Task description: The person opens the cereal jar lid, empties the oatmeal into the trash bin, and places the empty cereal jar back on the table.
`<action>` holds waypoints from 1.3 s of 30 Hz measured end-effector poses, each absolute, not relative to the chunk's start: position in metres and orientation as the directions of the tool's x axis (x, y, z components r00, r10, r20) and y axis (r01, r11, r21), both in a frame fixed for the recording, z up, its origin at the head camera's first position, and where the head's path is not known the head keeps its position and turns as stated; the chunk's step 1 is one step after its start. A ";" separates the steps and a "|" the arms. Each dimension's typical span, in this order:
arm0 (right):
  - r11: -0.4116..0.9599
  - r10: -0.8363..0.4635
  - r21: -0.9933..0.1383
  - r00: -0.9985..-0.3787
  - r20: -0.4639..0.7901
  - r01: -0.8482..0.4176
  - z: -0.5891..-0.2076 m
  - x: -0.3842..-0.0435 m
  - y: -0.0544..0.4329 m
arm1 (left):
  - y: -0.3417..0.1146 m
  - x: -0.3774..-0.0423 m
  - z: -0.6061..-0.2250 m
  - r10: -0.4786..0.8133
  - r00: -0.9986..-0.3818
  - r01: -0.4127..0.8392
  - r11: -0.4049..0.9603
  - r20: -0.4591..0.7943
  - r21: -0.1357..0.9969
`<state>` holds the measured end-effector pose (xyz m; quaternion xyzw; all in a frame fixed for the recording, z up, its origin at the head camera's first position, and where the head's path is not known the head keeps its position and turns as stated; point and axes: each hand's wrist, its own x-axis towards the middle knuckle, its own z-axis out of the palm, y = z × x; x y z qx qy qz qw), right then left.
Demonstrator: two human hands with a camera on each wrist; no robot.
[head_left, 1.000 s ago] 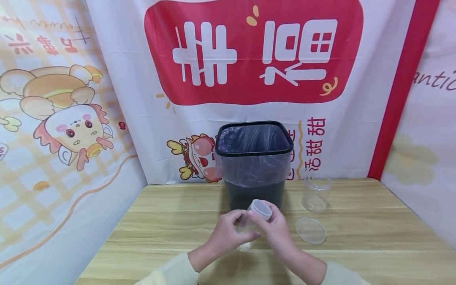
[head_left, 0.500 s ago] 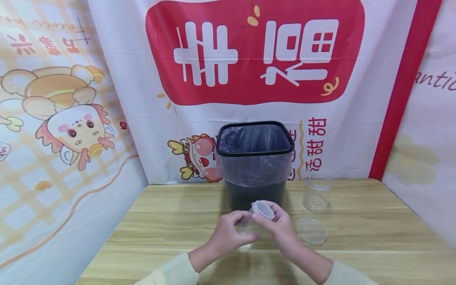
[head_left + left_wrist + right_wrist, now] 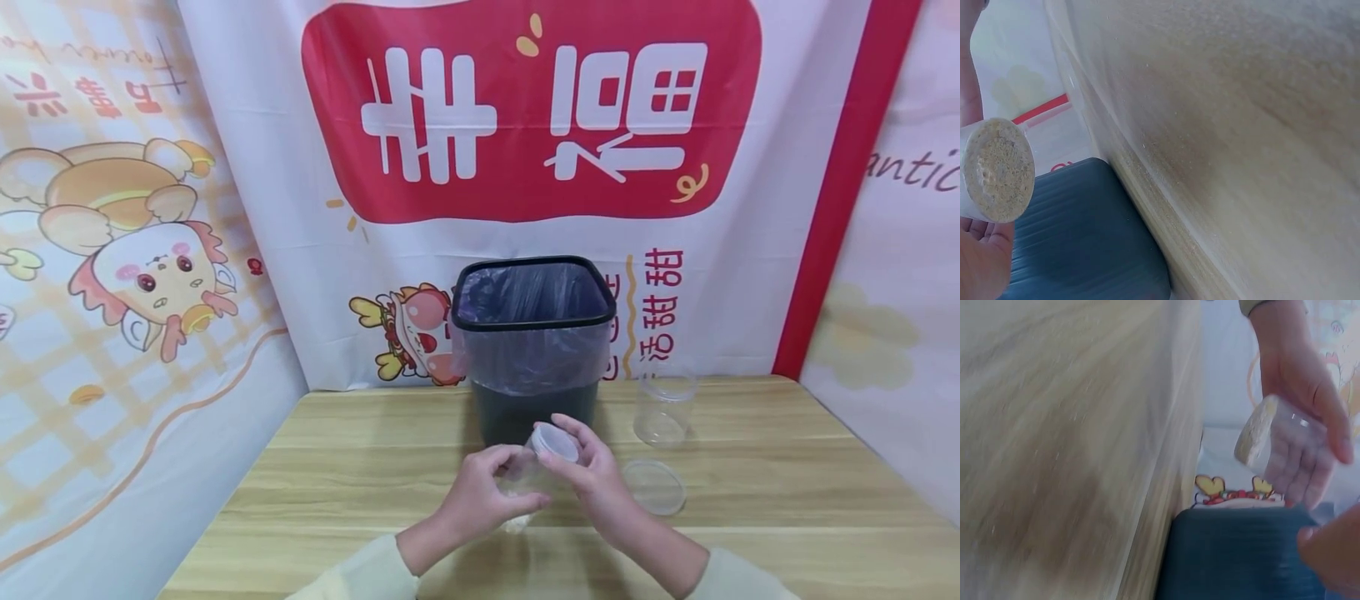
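Note:
Above the table, in the head view, my left hand (image 3: 476, 492) grips a clear plastic jar (image 3: 522, 473) round its side. The jar is tilted, its top leaning to the right. Beige, crumbly material (image 3: 999, 170) covers its bottom, seen in the left wrist view. At the jar's mouth is a whitish translucent lid (image 3: 557, 442), held by my right hand (image 3: 596, 477) with the thumb on the near edge and the fingers on the far side. The right wrist view shows the jar (image 3: 1291, 444) lying against the left palm; whether the lid is loose I cannot tell.
Behind the hands stands a dark bin (image 3: 536, 408) with a black rim and a clear liner bag. At the right are an upright clear jar (image 3: 664, 412) and a flat round translucent lid (image 3: 654, 487) on the wooden table (image 3: 337, 492). Printed cloths surround the table.
My right hand has shifted slightly right and its fingers have spread a little at the lid. The left hand keeps the jar in about the same place.

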<state>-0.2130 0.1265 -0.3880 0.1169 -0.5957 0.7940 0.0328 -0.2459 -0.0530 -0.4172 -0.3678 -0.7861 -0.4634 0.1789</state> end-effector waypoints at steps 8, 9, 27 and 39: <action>-0.221 0.098 -0.962 -0.985 0.142 -0.161 -0.385 -0.204 0.107 | -0.054 -0.244 -0.416 0.382 -0.670 0.742 0.350 0.637 0.571; -0.225 0.099 -0.961 -0.985 0.144 -0.163 -0.386 -0.204 0.105 | -0.054 -0.244 -0.416 0.382 -0.670 0.742 0.352 0.636 0.570; -0.350 -0.272 -0.915 -0.913 0.303 -0.199 -0.394 -0.214 0.136 | -0.058 -0.243 -0.416 0.425 -0.660 0.748 0.295 0.619 0.595; -0.339 -0.108 -0.922 -0.966 0.236 -0.188 -0.392 -0.209 0.124 | -0.056 -0.241 -0.415 0.400 -0.683 0.729 0.329 0.611 0.600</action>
